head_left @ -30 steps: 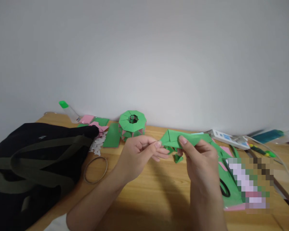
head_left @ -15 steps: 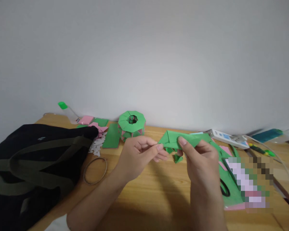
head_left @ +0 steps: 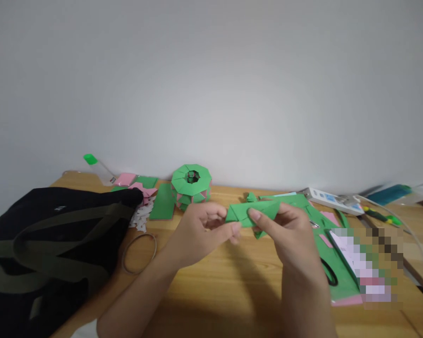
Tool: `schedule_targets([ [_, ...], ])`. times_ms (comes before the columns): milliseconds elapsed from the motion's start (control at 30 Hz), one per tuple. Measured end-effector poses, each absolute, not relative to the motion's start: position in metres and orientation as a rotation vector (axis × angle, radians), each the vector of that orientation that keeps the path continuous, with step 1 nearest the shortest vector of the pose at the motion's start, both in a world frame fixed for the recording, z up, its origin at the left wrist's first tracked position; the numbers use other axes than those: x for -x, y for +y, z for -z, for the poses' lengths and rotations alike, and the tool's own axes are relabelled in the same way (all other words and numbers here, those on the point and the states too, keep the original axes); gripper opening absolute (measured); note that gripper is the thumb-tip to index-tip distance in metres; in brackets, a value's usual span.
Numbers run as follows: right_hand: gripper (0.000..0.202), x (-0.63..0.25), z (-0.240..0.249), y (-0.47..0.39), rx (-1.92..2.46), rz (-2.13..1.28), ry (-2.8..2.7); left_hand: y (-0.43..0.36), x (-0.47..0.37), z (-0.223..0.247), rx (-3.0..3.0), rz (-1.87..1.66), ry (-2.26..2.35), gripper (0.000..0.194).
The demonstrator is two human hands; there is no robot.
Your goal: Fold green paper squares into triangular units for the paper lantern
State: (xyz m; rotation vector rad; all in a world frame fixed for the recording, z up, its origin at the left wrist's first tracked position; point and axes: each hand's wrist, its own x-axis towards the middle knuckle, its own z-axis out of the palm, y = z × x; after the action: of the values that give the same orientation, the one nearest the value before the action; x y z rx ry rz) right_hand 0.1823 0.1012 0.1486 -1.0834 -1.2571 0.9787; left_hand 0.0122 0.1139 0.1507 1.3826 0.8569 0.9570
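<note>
Between my hands, above the wooden table, is a folded piece of green paper with crease lines and a slanted left end. My right hand pinches its right part, thumb on the near face and fingers behind. At its lower left edge, my left hand grips it with thumb and fingers; the fingertips are partly hidden behind the paper. Behind my left hand stands a ring-shaped model of green and pink folded paper. Small green folded pieces show just below and behind the held paper.
A black bag covers the table's left side, beside a thin ring. Green sheets and white scraps lie behind it. On the right are a green mat, a power strip and a white cable.
The green paper has turned, its pointed left tip now a blunter slanted end facing my left fingers. Both hands have shifted slightly, and the right hand has moved a little left.
</note>
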Motion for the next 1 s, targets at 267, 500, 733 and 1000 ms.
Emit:
schedule_targets([
  [267,0.011,-0.185,-0.148,0.101,1.086,-1.003,-1.410,0.114,-0.010,-0.150,-1.317,-0.746,0.846,0.017],
  [500,0.015,-0.179,-0.150,0.103,1.089,-1.026,-1.257,0.115,-0.013,-0.150,-1.325,-0.808,0.855,0.018],
  [733,0.022,-0.168,-0.147,0.101,1.039,-1.102,-1.183,0.115,-0.017,-0.145,-1.298,-1.024,0.808,0.013],
  [1000,0.022,-0.166,-0.147,0.099,0.974,-1.139,-1.143,0.112,-0.016,-0.146,-1.351,-1.038,0.847,0.012],
])
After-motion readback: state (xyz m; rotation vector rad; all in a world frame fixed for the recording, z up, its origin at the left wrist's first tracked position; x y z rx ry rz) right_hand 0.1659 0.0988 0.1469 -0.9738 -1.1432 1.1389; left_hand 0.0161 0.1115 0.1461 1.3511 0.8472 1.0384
